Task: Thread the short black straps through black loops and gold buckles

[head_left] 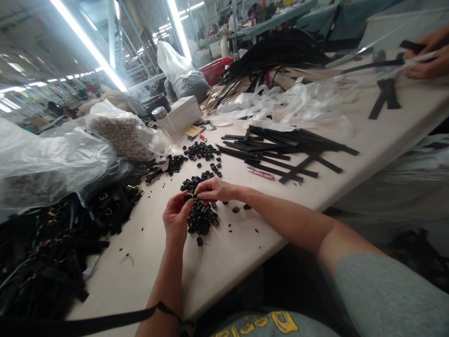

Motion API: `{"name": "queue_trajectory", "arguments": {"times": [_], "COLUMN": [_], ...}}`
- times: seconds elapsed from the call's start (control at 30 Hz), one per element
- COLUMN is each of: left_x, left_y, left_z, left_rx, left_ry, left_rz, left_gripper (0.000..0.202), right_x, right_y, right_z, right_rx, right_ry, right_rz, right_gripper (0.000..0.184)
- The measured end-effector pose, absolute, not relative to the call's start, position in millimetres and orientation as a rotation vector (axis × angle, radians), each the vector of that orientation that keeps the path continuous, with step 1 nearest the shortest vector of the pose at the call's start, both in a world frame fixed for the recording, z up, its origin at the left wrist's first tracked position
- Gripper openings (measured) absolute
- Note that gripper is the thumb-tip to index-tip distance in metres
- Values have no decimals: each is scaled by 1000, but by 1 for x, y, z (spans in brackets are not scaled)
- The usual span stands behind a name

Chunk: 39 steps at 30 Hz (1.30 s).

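My left hand (175, 213) and my right hand (213, 189) meet over the table, fingers pinched together. Between them is a small black piece with a gold-coloured glint (190, 196); its exact kind is too small to make out. Right under the hands lies a heap of small black loops (201, 217), with more black loops (201, 150) spread farther back. To the right of my right hand rest a pair of pink-handled thread snips (260, 173) and a pile of black straps (280, 145). A black strap (105, 323) crosses my left forearm at the bottom.
Black straps with gold buckles (70, 234) are heaped at the left, beside plastic bags (115, 128). A clear bottle (163, 121) and a white box (184, 111) stand behind. Crumpled plastic (287, 103) lies at the back. Another person's hands (430, 56) hold black strips at the upper right.
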<state>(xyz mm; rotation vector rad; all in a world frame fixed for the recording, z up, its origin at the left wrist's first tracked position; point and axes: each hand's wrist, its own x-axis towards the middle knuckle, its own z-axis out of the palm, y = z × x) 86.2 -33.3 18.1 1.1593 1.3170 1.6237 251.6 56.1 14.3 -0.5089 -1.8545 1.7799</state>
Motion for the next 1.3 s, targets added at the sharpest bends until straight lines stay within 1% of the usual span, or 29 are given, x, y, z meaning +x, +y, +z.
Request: {"name": "queue_trajectory", "arguments": {"times": [0.3, 0.43, 0.53, 0.6, 0.77, 0.9, 1.07, 1.17, 1.3], "left_x": [78, 75, 74, 75, 83, 91, 92, 91, 94], "left_y": [-35, -33, -30, -29, -26, -27, -28, -28, -29], "left_z": [20, 21, 25, 26, 25, 24, 22, 19, 17], "left_rx": [1166, 1116, 996, 924, 861, 895, 964, 987, 1001], "left_ry": [1333, 1279, 1293, 1310, 1267, 1217, 1209, 1189, 1158], "left_rz": [1449, 1508, 1600, 1646, 1681, 1671, 1682, 1699, 1705], "left_gripper": [32, 23, 23, 26, 31, 33, 29, 26, 24], "right_x": [253, 257, 266, 271, 271, 260, 253, 253, 252], "right_y": [56, 61, 65, 65, 56, 51, 52, 52, 51], "right_z": [15, 20, 31, 39, 40, 29, 23, 24, 24], "right_rx": [-555, -608, -694, -684, -530, -606, -629, -575, -579], "right_ry": [-2008, -2065, -2040, -1999, -1885, -1822, -1550, -1420, -1336], "right_rz": [1681, 1613, 1553, 1623, 2002, 2174, 2372, 2452, 2442], "right_gripper": [20, 15, 12, 13, 16, 15, 17, 19, 19]}}
